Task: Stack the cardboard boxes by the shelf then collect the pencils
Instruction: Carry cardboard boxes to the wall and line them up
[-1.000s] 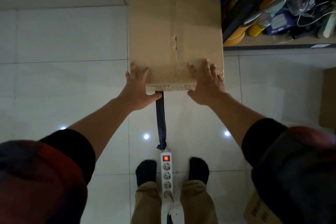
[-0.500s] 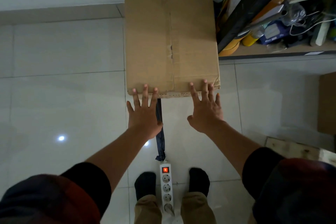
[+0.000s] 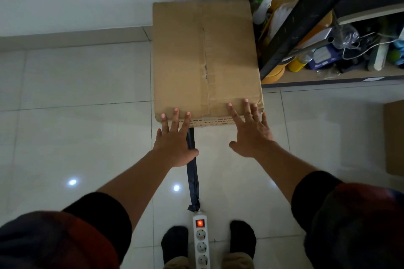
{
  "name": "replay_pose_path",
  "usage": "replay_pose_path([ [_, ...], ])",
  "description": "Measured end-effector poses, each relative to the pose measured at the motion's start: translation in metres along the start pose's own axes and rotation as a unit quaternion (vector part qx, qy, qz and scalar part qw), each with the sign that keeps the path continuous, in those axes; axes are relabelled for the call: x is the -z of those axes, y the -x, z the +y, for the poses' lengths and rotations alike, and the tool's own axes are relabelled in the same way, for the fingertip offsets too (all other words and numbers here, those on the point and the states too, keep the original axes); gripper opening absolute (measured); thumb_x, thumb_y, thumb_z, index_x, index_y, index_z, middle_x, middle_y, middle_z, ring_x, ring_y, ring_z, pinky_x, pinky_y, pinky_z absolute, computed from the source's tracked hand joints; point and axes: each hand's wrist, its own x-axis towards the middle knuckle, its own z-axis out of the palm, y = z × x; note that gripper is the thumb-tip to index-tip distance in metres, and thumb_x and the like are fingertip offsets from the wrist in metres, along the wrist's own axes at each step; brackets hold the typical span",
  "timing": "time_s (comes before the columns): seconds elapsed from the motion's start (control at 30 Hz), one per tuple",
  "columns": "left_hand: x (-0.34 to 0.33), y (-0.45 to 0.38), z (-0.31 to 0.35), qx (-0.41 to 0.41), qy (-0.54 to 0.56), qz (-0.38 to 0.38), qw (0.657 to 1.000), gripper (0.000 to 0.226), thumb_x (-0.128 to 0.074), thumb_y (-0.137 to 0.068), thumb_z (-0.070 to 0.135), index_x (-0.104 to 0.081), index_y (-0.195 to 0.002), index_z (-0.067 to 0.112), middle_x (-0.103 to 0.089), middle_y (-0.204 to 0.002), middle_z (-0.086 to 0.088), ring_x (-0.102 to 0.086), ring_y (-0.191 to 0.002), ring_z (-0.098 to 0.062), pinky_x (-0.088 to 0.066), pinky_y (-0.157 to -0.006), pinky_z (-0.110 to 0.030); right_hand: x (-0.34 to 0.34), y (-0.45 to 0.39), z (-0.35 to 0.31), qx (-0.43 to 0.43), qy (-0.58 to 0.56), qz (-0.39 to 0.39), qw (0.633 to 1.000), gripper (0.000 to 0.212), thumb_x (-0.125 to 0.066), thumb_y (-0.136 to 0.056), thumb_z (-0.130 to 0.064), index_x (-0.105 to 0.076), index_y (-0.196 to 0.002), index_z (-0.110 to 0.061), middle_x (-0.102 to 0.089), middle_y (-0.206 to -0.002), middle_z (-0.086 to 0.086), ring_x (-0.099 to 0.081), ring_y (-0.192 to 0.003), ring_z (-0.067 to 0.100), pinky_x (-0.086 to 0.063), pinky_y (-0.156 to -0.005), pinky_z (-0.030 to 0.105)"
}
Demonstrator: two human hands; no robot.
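Observation:
A large taped cardboard box (image 3: 203, 57) sits on the tiled floor against the wall, right beside the dark metal shelf (image 3: 306, 17). My left hand (image 3: 175, 140) is flat with fingers spread, its fingertips at the near left edge of the box top. My right hand (image 3: 251, 131) is also flat and spread, fingertips over the near right edge. Neither hand grips anything. A second cardboard box (image 3: 394, 137) shows partly at the right frame edge. No pencils are visible.
A white power strip (image 3: 201, 240) with a lit red switch lies between my feet, its dark taped cable (image 3: 192, 170) running under the box. The shelf's bottom board holds bottles, tape rolls, wires and small boxes. Open floor tiles lie to the left.
My hands have let go of the box's near edge and pulled back with fingers straightened. The view has risen and backed away; the box stays beside the shelf.

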Motion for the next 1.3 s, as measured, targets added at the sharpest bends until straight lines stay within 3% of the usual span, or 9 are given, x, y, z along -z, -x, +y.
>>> replay_pose_path([
  [0.13, 0.004, 0.003, -0.004, -0.007, 0.073, 0.019, 0.997, 0.1, -0.059, -0.088, 0.052, 0.016, -0.153, 0.035, 0.029, -0.159, 0.007, 0.029, -0.144, -0.031, -0.019, -0.117, -0.05, 0.011, -0.004, 0.003, -0.001, -0.023, -0.007, 1.0, 0.108, -0.064, -0.086, -0.048, 0.023, -0.15, -0.041, 0.031, -0.158, 0.008, 0.02, -0.147, 0.037, 0.001, -0.12, 0.054],
  [0.3, -0.006, 0.022, -0.002, -0.011, 0.038, 0.118, 0.992, 0.092, -0.056, -0.091, 0.047, 0.007, -0.156, 0.028, 0.016, -0.163, -0.001, 0.012, -0.15, -0.03, -0.013, -0.121, -0.048, 0.007, 0.021, -0.003, -0.012, -0.028, 0.042, 0.999, 0.106, -0.06, -0.088, -0.05, 0.022, -0.153, -0.031, 0.026, -0.16, 0.011, 0.018, -0.148, 0.036, 0.003, -0.119, 0.054],
  [0.43, -0.027, 0.053, 0.015, 0.015, 0.086, 0.094, 0.992, 0.084, -0.057, -0.093, 0.036, -0.004, -0.157, 0.024, 0.011, -0.164, -0.005, 0.002, -0.151, -0.032, -0.02, -0.12, -0.049, -0.01, 0.055, -0.002, -0.007, -0.06, 0.037, 0.997, 0.098, -0.06, -0.09, -0.041, 0.01, -0.156, -0.023, 0.018, -0.162, 0.013, 0.011, -0.15, 0.034, -0.006, -0.121, 0.051],
  [0.53, -0.04, 0.077, 0.035, 0.036, 0.197, 0.035, 0.979, 0.076, -0.06, -0.093, 0.031, -0.018, -0.155, 0.023, 0.005, -0.164, -0.004, -0.011, -0.15, -0.029, -0.027, -0.117, -0.05, -0.019, 0.08, 0.003, -0.044, -0.181, 0.044, 0.982, 0.082, -0.059, -0.091, -0.033, -0.011, -0.155, -0.017, -0.003, -0.164, 0.011, -0.001, -0.151, 0.031, -0.023, -0.117, 0.047],
  [0.6, -0.046, 0.09, 0.048, 0.035, 0.214, 0.034, 0.976, 0.07, -0.06, -0.093, 0.03, -0.025, -0.153, 0.022, 0.001, -0.164, -0.003, -0.013, -0.15, -0.026, -0.028, -0.116, -0.047, -0.022, 0.093, 0.006, -0.068, -0.244, 0.054, 0.966, 0.072, -0.06, -0.091, -0.03, -0.024, -0.152, -0.016, -0.019, -0.16, 0.008, -0.015, -0.149, 0.029, -0.032, -0.113, 0.045],
  [0.73, -0.059, 0.113, 0.069, 0.04, 0.255, 0.034, 0.966, 0.065, -0.06, -0.092, 0.031, -0.032, -0.15, 0.022, -0.013, -0.163, -0.007, -0.02, -0.147, -0.027, -0.031, -0.115, -0.048, -0.023, 0.123, 0.016, -0.074, -0.292, 0.045, 0.953, 0.055, -0.059, -0.091, -0.029, -0.043, -0.143, -0.021, -0.044, -0.146, 0.004, -0.048, -0.128, 0.024, -0.042, -0.101, 0.036],
  [0.8, -0.062, 0.127, 0.079, 0.027, 0.271, 0.023, 0.962, 0.064, -0.062, -0.091, 0.031, -0.036, -0.148, 0.02, -0.024, -0.159, -0.008, -0.027, -0.144, -0.028, -0.034, -0.112, -0.048, -0.023, 0.142, 0.023, -0.069, -0.291, 0.034, 0.954, 0.051, -0.058, -0.092, -0.03, -0.046, -0.14, -0.023, -0.047, -0.143, 0.003, -0.051, -0.124, 0.023, -0.043, -0.098, 0.034],
  [0.93, -0.057, 0.152, 0.094, 0.01, 0.244, 0.029, 0.969, 0.064, -0.06, -0.092, 0.03, -0.034, -0.15, 0.02, -0.018, -0.16, -0.008, -0.02, -0.147, -0.025, -0.027, -0.116, -0.048, -0.015, 0.172, 0.032, -0.071, -0.294, 0.049, 0.952, 0.05, -0.059, -0.092, -0.03, -0.047, -0.14, -0.023, -0.047, -0.143, 0.003, -0.051, -0.124, 0.023, -0.043, -0.098, 0.034],
  [1.3, -0.07, 0.28, 0.115, -0.071, 0.232, 0.087, 0.966, 0.06, -0.059, -0.093, 0.03, -0.037, -0.148, 0.019, -0.031, -0.155, -0.003, -0.029, -0.142, -0.022, -0.029, -0.114, -0.045, -0.036, 0.3, 0.02, -0.123, -0.339, 0.11, 0.926, 0.05, -0.059, -0.092, -0.028, -0.047, -0.139, -0.019, -0.047, -0.139, 0.01, -0.053, -0.119, 0.03, -0.046, -0.098, 0.038],
])
